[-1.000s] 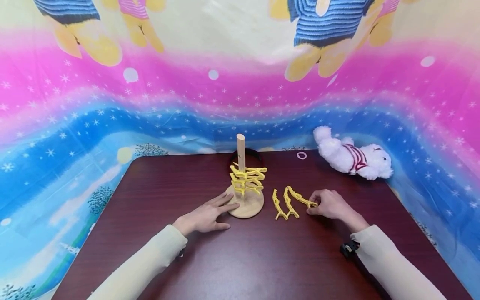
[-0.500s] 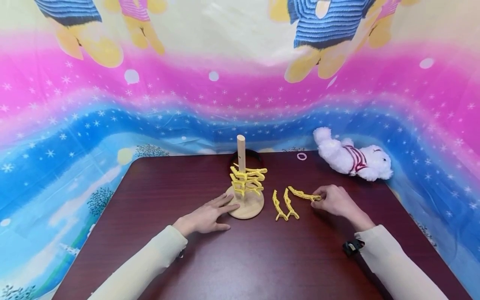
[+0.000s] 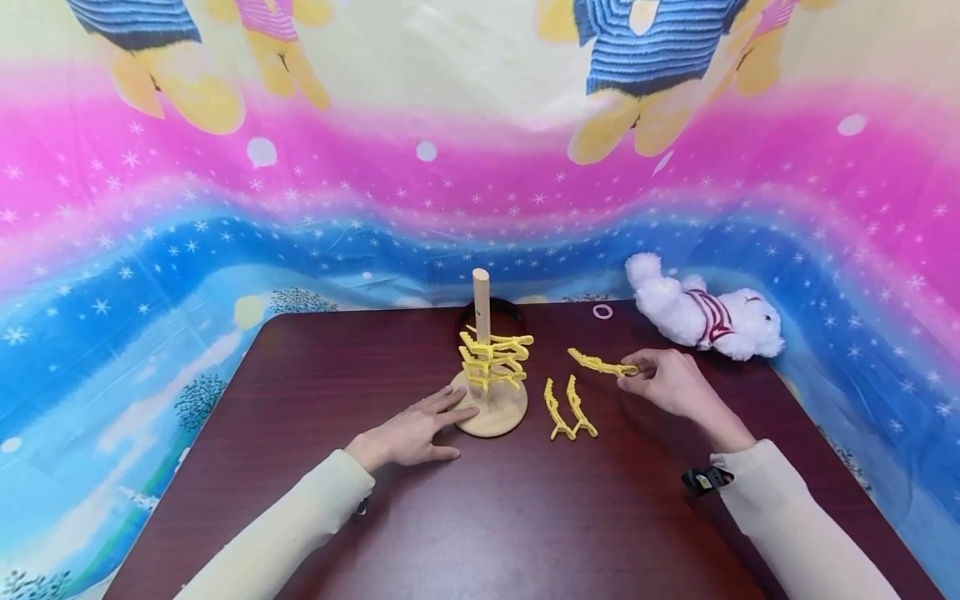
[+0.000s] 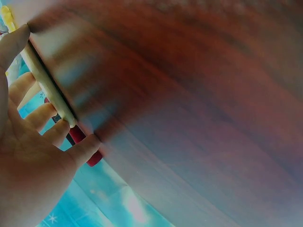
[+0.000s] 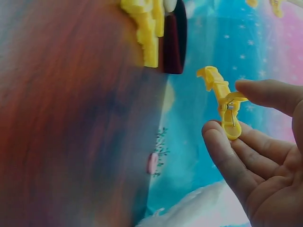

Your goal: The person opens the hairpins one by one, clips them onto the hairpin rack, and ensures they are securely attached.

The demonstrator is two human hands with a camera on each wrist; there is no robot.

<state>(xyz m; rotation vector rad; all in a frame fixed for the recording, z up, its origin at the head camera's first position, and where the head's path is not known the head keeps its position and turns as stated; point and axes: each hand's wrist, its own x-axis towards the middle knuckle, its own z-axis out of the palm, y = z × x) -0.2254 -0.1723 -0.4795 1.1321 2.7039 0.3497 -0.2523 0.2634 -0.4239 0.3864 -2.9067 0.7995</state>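
Observation:
My right hand pinches the spring end of a yellow alligator hair clip between thumb and fingers. In the right wrist view the thumb presses one lever of the hair clip, and its metal spring shows. Two more yellow hair clips lie side by side on the table, left of this hand. A wooden stand has several yellow clips fastened along its upright post. With fingers spread, my left hand rests at the stand's round base, fingertips on its left edge.
Behind the stand lies a dark ring-shaped band. A small pink ring sits near the table's back edge. A white plush toy lies at the back right corner. Patterned cloth surrounds the table.
My right hand has moved away from me with its clip, which swung closer to level and separated from the two lying clips. The left hand has stayed on the base.

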